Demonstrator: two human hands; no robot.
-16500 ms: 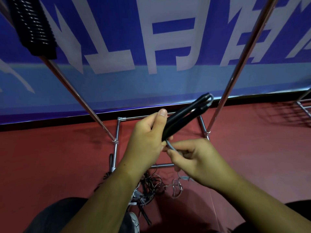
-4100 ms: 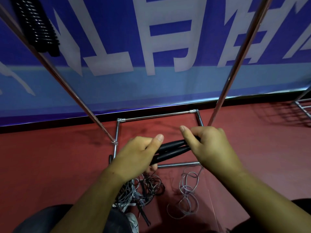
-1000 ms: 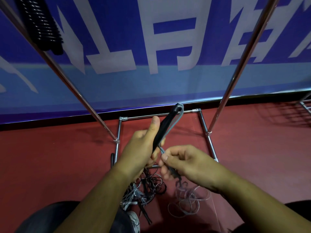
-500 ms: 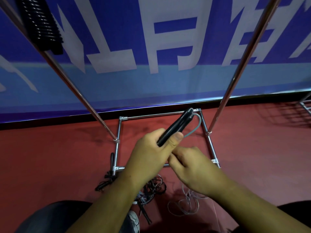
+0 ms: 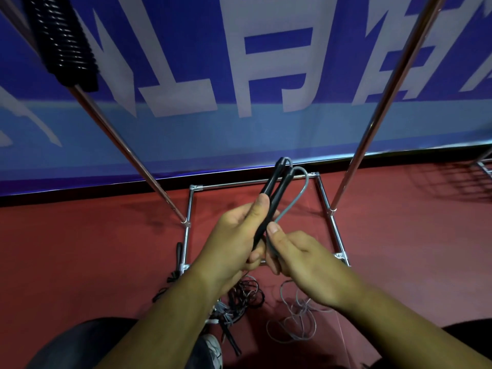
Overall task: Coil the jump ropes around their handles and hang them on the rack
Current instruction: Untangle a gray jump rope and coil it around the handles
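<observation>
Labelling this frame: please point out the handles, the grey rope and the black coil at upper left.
handles (image 5: 279, 194), head view, middle of one black shaft.
grey rope (image 5: 306, 183), head view, bend of its loop.
black coil (image 5: 66, 46), head view, middle of its windings.

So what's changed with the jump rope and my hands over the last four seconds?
The left hand tipped the black handles from nearly level to pointing up and away. The right hand let go of the handles' end and now pinches the grey rope beside them. Unchanged: the left hand's grip, the rope tangle on the floor, the coiled rope on the rack.
</observation>
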